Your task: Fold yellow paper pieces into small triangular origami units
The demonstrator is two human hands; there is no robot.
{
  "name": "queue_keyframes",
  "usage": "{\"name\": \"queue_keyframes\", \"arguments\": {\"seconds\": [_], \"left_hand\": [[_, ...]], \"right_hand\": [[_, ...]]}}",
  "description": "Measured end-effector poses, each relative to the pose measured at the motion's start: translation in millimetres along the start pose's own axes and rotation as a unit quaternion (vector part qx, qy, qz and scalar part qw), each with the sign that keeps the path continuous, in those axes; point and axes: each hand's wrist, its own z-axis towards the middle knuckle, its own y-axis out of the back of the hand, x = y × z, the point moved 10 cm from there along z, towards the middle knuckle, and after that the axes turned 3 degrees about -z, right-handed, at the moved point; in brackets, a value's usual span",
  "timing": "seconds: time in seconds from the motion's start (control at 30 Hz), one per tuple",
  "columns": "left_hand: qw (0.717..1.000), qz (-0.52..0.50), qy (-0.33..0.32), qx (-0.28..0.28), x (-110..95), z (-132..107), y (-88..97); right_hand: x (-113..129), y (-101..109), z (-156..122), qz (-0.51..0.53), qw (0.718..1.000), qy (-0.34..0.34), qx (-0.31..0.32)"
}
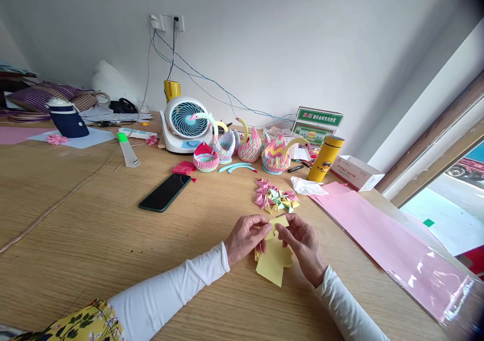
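Between my two hands is a small slip of yellow paper (279,221), pinched at its left side by my left hand (249,237) and at its right side by my right hand (302,241). Both hands are closed, thumbs on the paper; some fingertips are hidden behind it. Just below, on the table, lie several loose yellow paper sheets (273,265), partly covered by the hands. Beyond my fingers sits a pile of folded paper pieces (275,196) in pink, green and yellow.
Paper swans (275,154) and a paper bowl (206,158) stand behind the pile, near a white fan (185,124). A phone (165,192) lies left. At right are a yellow bottle (325,158), a sticky-note box (355,172) and pink sheets (381,235). A glue bottle (127,150) stands farther left.
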Motion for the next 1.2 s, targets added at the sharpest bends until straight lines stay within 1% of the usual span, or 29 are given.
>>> {"name": "queue_keyframes", "arguments": {"seconds": [0.1,0.27,0.47,0.6,0.7,0.9,1.1,1.2], "left_hand": [[1.0,0.02,-0.008,0.011,2,-1,-2.2],[1.0,0.012,0.004,0.003,7,-1,-0.7],[0.997,-0.049,0.051,0.004,10,-1,-2.1],[0.994,-0.09,0.063,-0.005,13,0,-1.4],[0.991,-0.115,0.067,0.0,15,1,-2.1],[0.988,-0.141,0.055,0.04,11,1,-8.4],[0.991,-0.121,0.045,0.034,13,3,-5.1],[0.993,-0.101,0.036,0.04,10,3,-5.3]], "right_hand": [[3,0,0,-0.006,1.0,0.004,0.002],[1,2,0,-0.022,1.0,0.013,-0.004],[-1,3,1,-0.023,1.0,0.003,-0.006],[2,2,1,-0.019,1.0,0.005,-0.006],[4,2,0,-0.013,1.0,0.009,-0.009],[3,6,1,-0.02,1.0,0.008,-0.022],[1,7,1,-0.014,1.0,0.003,-0.024],[1,7,2,-0.009,1.0,0.004,-0.025]]}}
